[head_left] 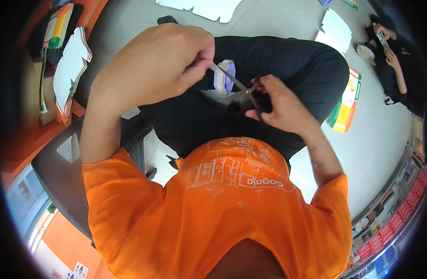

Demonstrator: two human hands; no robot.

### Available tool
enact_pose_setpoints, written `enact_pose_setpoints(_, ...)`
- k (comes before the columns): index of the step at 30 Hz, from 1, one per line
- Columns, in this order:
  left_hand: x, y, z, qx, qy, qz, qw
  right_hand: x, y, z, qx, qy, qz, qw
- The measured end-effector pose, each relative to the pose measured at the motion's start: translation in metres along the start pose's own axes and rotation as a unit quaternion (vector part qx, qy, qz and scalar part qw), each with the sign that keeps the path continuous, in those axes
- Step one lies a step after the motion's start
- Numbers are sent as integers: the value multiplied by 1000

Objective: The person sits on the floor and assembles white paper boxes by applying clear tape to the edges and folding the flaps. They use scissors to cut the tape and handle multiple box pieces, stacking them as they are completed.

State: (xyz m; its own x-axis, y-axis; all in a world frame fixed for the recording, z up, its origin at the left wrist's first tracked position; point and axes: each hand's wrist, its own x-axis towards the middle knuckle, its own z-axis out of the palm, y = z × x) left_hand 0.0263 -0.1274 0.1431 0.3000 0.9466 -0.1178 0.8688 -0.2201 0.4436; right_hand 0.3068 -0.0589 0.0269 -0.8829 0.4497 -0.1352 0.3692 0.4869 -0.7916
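Left hand pinches a pale strip; right hand grips open-bladed scissors above the lap; lilac case — contents unclear — just beside; orange-white carton on grey floor.

Left bare hand: left of the black-handled metal scissors, thumb and finger pinched.
Right bare hand: on the scissors' handles, fingers curled.
Bare forearms: flanking the scissors, elbows bent.
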Motion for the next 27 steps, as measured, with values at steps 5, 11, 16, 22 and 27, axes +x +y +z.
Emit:
enact_pose_setpoints(5,-2,11,-2,13,-11,13,1000,-1,-17,-40,-281,28,-14,959)
enact_pose_setpoints(11,3,14,-4,31,-19,8,999,-1,-35,-46,-449,34,13,893)
enact_pose_setpoints(16,10,17,-6,50,-19,23,998,-19,-45,-60,-481,34,56,874)
enact_pose_setpoints(22,10,22,-5,55,-13,43,997,-5,-36,-56,-463,86,-27,882)
enact_pose_setpoints(27,13,26,-6,53,-20,44,997,10,-33,-51,-468,66,-8,881)
